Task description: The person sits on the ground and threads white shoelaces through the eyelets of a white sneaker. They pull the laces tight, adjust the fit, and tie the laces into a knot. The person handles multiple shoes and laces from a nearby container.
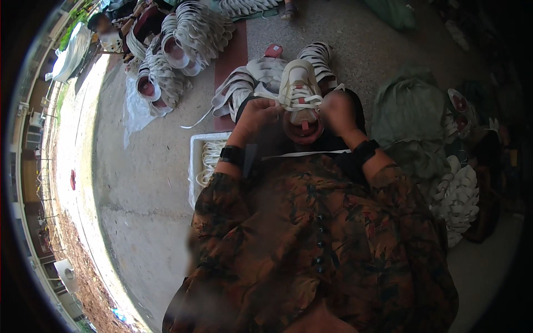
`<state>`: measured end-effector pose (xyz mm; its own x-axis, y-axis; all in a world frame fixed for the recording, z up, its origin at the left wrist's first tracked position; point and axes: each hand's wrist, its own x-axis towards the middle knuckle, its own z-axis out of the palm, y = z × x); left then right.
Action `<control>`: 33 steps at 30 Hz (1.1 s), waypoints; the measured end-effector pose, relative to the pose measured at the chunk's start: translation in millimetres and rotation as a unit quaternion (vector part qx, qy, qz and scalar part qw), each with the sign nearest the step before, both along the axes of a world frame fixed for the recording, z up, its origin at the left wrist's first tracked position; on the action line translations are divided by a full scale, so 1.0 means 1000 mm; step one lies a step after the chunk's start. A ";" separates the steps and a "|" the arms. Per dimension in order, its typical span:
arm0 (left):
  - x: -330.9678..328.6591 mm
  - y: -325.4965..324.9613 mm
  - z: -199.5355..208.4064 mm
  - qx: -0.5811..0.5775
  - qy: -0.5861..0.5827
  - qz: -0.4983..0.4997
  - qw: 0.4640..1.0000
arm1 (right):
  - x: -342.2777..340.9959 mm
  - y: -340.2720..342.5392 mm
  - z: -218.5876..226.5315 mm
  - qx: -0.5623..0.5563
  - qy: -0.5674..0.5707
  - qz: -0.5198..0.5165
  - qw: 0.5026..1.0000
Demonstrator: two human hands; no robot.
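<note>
A cream-white shoe upper (pixel 298 77) with pinkish-red inner parts rests between my knees, its toe pointing away from me and its open heel collar toward me. White shoelace (pixel 300 100) crosses its front in several rows. My left hand (pixel 262 115) is closed at the shoe's left side, fingers pinched on the shoelace. On the opposite side my right hand (pixel 340 114) is closed at the lace too, though its fingers are partly blurred. A bit of lace sticks up above the right hand.
A white foam box (pixel 194 166) of loose laces stands by my left forearm. Stacked shoe uppers (pixel 265 72) lie just beyond the shoe, with more stacks (pixel 194 36) farther left near another person (pixel 105 33). Green cloth (pixel 408 111) and white uppers (pixel 456 194) lie at right.
</note>
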<state>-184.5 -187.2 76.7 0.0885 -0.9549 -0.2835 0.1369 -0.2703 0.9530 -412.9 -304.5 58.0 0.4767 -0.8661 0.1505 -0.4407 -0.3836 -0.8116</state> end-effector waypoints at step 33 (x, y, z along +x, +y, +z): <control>-0.039 -0.004 -0.007 -0.084 -0.351 0.138 0.922 | 0.008 0.031 0.018 -0.225 0.234 0.065 0.944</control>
<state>-223.3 -191.5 70.1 0.4404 -0.8936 0.0868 -0.4890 -0.1576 0.8579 -404.9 -273.7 75.7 0.6792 -0.6952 0.2354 -0.6367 -0.7176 -0.2822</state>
